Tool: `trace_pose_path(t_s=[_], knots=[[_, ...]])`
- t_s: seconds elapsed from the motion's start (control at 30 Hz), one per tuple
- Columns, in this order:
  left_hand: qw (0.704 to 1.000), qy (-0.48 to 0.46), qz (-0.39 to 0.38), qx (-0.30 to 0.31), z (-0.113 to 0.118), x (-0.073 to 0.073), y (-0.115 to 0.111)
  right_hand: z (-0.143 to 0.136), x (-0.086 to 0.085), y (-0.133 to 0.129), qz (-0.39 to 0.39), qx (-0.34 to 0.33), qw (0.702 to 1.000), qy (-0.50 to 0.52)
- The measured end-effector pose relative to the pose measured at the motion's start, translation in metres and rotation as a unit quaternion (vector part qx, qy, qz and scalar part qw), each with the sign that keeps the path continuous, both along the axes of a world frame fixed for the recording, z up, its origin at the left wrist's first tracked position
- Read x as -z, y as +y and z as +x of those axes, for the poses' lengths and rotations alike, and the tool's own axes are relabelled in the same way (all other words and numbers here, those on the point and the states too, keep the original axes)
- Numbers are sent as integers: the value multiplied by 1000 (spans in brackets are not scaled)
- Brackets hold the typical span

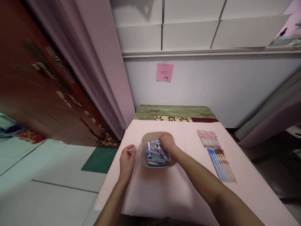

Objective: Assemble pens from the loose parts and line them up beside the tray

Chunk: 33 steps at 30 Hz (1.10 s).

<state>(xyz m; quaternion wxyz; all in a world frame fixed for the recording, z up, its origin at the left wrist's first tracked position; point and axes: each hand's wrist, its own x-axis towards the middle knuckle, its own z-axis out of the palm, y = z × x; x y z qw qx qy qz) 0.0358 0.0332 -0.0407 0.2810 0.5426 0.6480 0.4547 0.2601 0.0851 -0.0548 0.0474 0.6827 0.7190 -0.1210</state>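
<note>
My right hand (166, 142) is reaching into the tub (157, 167) of pens (156, 153), grip hidden; left hand (127, 160) hovering half-curled beside it, hold unclear. Pen rows (221, 165) lying rightward on desk (150, 194); pink note (165, 72) hanging beyond.

Left grip (127, 160) curled, right grip (167, 143) outstretched (diagonally)

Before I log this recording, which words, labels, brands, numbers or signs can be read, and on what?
"357": handwritten on the square pink paper note on the white wall.
Second handwritten line, same note: too small to read surely.
Slim pastel plastic pens: any print is too small to read.
</note>
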Motion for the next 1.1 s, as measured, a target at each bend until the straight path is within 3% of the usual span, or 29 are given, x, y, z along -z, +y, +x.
trace_pose_path(t_s=[0.2, 0.33, 0.4, 0.5, 0.7, 0.77, 0.8, 0.83, 0.97, 1.1], knots=[[999, -20, 19, 24, 9, -11, 1, 5, -8, -7, 19, 37, 996, 73], [997, -30, 57, 36, 13, -21, -1, 13, -21, -20, 66, 85, 979, 175], [995, -52, 62, 51, 19, -23, -1, 16, -26, -30, 79, 104, 959, 252], [985, -139, 6, 103, 37, -21, 0, 15, -29, -49, 65, 115, 918, 375], [917, -331, -114, 191, 84, -22, -3, 8, -31, -74, 29, 108, 836, 537], [892, -377, -136, 210, 92, -28, -6, 8, -32, -78, 9, 92, 802, 590], [883, -393, -143, 213, 93, -30, -6, 8, -32, -79, 7, 83, 799, 596], [878, -405, -146, 209, 92, -33, -6, 10, -32, -80, 14, 76, 810, 581], [888, -427, -112, 128, 68, -41, 4, 22, -34, -73, 92, 93, 908, 398], [897, -435, -64, 50, 37, -43, 12, 27, -34, -57, 133, 101, 952, 258]])
